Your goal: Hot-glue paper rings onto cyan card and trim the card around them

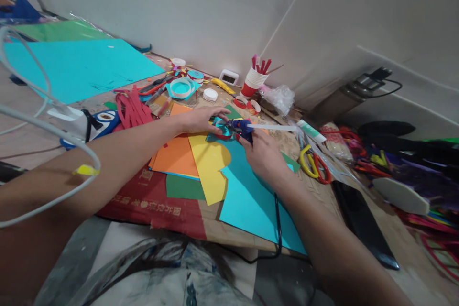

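Observation:
My right hand (261, 150) is wrapped round a blue hot glue gun (245, 126), whose dark nozzle points left. A long translucent glue stick (274, 127) sticks out of its back, and a black cord (278, 222) hangs down beneath my hand. Between the thumb and fingers of my left hand (202, 121) is a small round paper piece (223, 130), cyan inside with a red rim. The nozzle is close to this piece; whether they touch I cannot tell. Under both hands lie yellow paper (208, 165), orange paper (179, 155) and cyan paper (251, 196).
Behind my hands stand a paper cup with red pens (251, 81), a white tape roll (180, 88) and a white lid (210, 94). Scissors (315, 165) and a black phone-like slab (364, 224) lie at right. Red strips (132, 110) and a white cable (91, 153) are at left.

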Available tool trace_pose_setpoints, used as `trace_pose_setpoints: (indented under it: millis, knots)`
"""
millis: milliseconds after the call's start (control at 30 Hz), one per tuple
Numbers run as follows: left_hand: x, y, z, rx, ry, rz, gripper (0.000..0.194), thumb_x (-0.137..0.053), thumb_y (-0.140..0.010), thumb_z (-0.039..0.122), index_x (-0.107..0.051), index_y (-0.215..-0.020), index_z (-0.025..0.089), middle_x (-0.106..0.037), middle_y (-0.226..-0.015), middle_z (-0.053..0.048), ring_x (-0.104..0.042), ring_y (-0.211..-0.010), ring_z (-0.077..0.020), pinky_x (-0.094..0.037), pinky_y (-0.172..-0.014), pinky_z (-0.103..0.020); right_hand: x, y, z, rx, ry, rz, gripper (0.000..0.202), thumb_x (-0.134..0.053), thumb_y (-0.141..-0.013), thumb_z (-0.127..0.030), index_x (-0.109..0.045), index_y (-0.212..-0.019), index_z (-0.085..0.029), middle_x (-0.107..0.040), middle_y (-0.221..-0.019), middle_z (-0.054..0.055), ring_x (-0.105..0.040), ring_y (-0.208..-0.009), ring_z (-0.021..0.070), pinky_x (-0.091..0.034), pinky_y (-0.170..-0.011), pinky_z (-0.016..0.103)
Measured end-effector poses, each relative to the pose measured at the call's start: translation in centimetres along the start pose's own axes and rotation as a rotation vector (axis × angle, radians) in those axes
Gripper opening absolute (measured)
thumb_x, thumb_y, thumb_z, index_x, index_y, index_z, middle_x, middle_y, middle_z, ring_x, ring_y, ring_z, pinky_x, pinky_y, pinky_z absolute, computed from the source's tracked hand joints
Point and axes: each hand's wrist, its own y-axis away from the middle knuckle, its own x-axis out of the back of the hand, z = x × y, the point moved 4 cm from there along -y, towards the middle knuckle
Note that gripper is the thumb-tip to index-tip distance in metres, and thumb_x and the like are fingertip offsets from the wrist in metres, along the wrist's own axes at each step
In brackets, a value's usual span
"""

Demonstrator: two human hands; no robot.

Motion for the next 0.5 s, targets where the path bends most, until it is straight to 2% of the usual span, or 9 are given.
trace_pose_setpoints:
  millis: [267, 500]
  knots:
    - [0.04, 0.03, -0.09, -0.022, 0.011, 0.000, 0.080, -0.073, -0.080, 0.042, -0.045, -0.153, 0.024, -0.065, -0.146, -0.007, -0.054, -0.138, -0.0266, -0.037, -0.112, -0.036, 0.31, 0.37, 0.02, -0.030, 0.003, -0.010, 0.037, -0.051, -0.098, -0.030, -0.066, -0.125, -0.011, -0.071, -0.124, 0.024, -0.067, -0.116, 0.0383, -0.050, -0.099, 0.050]
    - [-0.01, -0.06, -0.09, 0.000, 0.009, 0.003, 0.082, -0.074, -0.080, 0.041, -0.045, -0.153, 0.021, -0.064, -0.146, -0.009, -0.055, -0.138, -0.0273, -0.038, -0.112, -0.036, 0.04, -0.06, -0.17, -0.008, 0.022, 0.002, 0.034, -0.053, -0.097, -0.029, -0.067, -0.122, -0.011, -0.072, -0.123, 0.023, -0.068, -0.114, 0.0382, -0.051, -0.098, 0.051]
